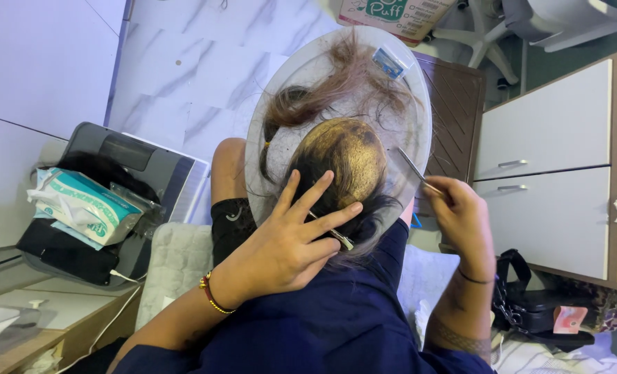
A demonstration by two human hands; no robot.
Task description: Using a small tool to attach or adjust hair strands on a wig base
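While left hand [287,242] lies open, fingers spread on dark hair [336,201] | right hand [461,208] grips thin comb [416,170] | clear plastic collar [405,131] around head.

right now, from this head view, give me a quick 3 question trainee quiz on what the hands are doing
1. True or false: the left hand lies spread on the seated person's hair.
2. What does the right hand hold? A) a thin metal tail comb B) a spray bottle C) a towel
3. Fill in: the loose hair is fanned over a clear round ____ around the head.

Key: 1 true; 2 A; 3 tray. A metal clip also shows between the left fingers.
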